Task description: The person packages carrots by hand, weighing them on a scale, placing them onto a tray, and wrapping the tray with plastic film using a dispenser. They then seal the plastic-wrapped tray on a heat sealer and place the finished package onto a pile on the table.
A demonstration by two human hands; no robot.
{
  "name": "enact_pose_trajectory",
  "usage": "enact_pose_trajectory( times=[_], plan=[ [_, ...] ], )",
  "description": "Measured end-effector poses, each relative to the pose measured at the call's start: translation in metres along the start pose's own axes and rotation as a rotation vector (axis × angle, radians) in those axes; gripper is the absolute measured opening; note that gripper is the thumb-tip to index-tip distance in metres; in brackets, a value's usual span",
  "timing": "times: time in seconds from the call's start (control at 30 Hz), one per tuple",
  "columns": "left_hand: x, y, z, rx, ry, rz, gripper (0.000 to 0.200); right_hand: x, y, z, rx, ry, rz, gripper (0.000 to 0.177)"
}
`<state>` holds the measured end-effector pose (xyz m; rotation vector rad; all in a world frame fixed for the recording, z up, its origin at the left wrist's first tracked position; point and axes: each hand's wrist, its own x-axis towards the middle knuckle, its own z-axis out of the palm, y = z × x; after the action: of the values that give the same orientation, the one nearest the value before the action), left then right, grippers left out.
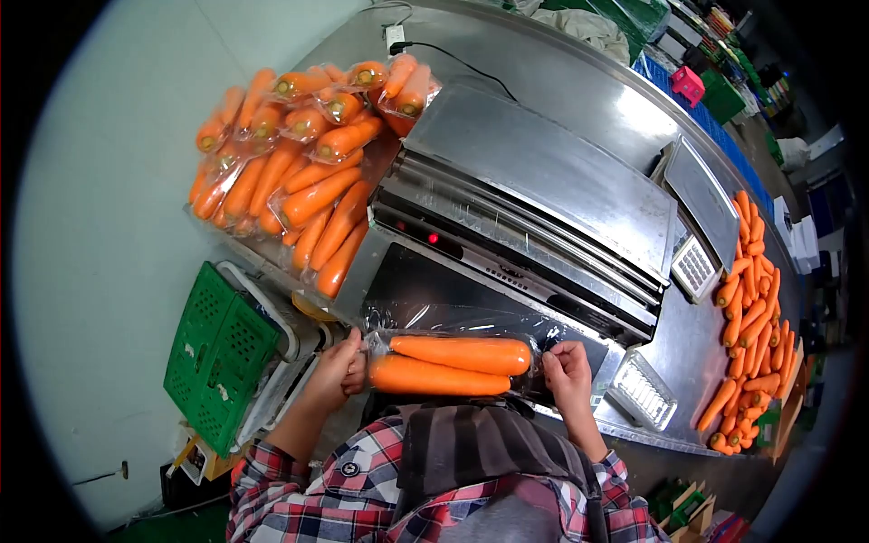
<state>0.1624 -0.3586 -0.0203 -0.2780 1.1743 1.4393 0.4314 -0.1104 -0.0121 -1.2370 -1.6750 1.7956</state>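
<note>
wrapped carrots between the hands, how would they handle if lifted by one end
Probably stiff: the two carrots lie straight between the left hand and right hand. The glossy film likely makes them slippery. Round and tapered, they may roll apart if the wrap is loose.

hands [453, 366] grip wrapped carrots [450, 365] | wrapping machine [534, 208] | bagged carrots [290, 163] behind

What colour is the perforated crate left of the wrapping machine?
The crate is green, in the head view, near the left hand holding the wrapped carrots.
</note>
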Motion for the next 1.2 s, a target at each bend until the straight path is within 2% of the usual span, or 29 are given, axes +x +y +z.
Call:
enact_pose_trajectory(
  times=[0.07,0.17,0.2,0.3,0.33,0.37,0.43,0.47,0.5,0.53,0.57,0.6,0.63,0.7,0.77,0.83,0.87,0.9,0.97,1.0,1.03,1.1,1.17,1.2],
  plan=[
    [-0.008,0.010,0.008,0.154,-0.092,-0.073,0.023,0.002,-0.001,0.003,0.003,-0.034,0.012,0.011],
    [0.008,0.020,0.000,0.309,-0.224,-0.295,0.021,0.004,-0.001,0.006,-0.017,-0.087,0.010,0.010],
    [0.008,0.021,-0.006,0.281,-0.298,-0.279,0.020,0.005,-0.002,0.007,-0.025,-0.096,0.003,0.010],
    [-0.013,0.047,0.018,0.453,-0.433,-0.239,0.024,-0.005,-0.032,-0.004,0.097,0.039,-0.026,0.006],
    [-0.011,0.049,0.012,0.308,-0.514,-0.325,0.034,-0.006,-0.051,-0.020,0.193,0.051,-0.188,0.004],
    [-0.015,0.050,0.020,0.422,-0.622,-0.180,0.037,-0.008,-0.071,-0.033,0.292,0.064,-0.352,0.003],
    [-0.030,0.060,0.053,0.662,-0.846,0.120,0.043,-0.022,-0.108,-0.019,0.265,-0.065,-0.309,0.007],
    [-0.031,0.069,0.063,0.709,-0.874,0.039,0.054,-0.018,-0.108,-0.010,0.219,-0.279,-0.194,0.012],
    [-0.030,0.075,0.071,0.815,-0.940,0.023,0.053,-0.015,-0.108,-0.002,0.143,-0.490,-0.087,0.018],
    [-0.029,0.080,0.080,0.919,-0.998,0.014,0.052,-0.029,-0.121,0.016,-0.137,-0.669,0.033,0.027],
    [-0.029,0.089,0.087,1.025,-1.047,0.012,0.051,-0.026,-0.122,0.025,-0.208,-0.962,-0.151,0.039],
    [-0.032,0.100,0.091,1.142,-1.059,0.088,0.056,-0.024,-0.114,0.030,-0.029,-1.101,-0.022,0.045],
    [-0.026,0.110,0.079,1.047,-1.046,0.064,0.051,-0.026,-0.109,0.029,0.019,-1.103,0.042,0.047],
    [-0.027,0.115,0.085,0.463,-0.723,0.288,0.039,-0.028,-0.106,0.026,0.111,-1.098,0.159,0.049],
    [-0.028,0.097,0.125,0.631,-0.519,0.432,0.028,-0.027,-0.107,0.030,0.121,-1.135,0.128,0.050],
    [-0.038,0.069,0.163,0.855,-0.757,0.490,0.032,-0.032,-0.105,0.028,0.137,-1.072,0.247,0.047],
    [-0.034,0.062,0.170,0.938,-0.994,0.357,0.035,-0.036,-0.106,0.025,0.150,-1.013,0.287,0.044],
    [-0.025,0.054,0.176,0.939,-1.159,0.423,0.043,-0.040,-0.107,0.023,0.165,-0.952,0.325,0.042],
    [-0.014,0.030,0.173,0.580,-1.168,0.144,0.046,-0.031,-0.049,0.011,0.138,-0.856,0.132,0.043],
    [-0.008,0.027,0.167,0.617,-1.184,-0.006,0.051,-0.001,-0.025,-0.005,0.118,-0.853,0.385,0.045],
    [-0.002,0.024,0.161,0.659,-1.190,-0.153,0.058,0.028,-0.033,-0.008,0.093,-0.841,0.633,0.048],
    [0.007,0.019,0.159,0.678,-1.218,-0.257,0.057,0.024,-0.078,-0.014,0.155,-0.714,-0.108,0.056],
    [0.010,0.020,0.158,0.714,-1.254,-0.270,0.057,0.015,-0.128,0.019,-0.155,-0.897,-0.420,0.059],
    [0.010,0.022,0.159,0.737,-1.265,-0.268,0.057,0.007,-0.139,0.044,-0.326,-0.959,-0.477,0.061]
  ],
)
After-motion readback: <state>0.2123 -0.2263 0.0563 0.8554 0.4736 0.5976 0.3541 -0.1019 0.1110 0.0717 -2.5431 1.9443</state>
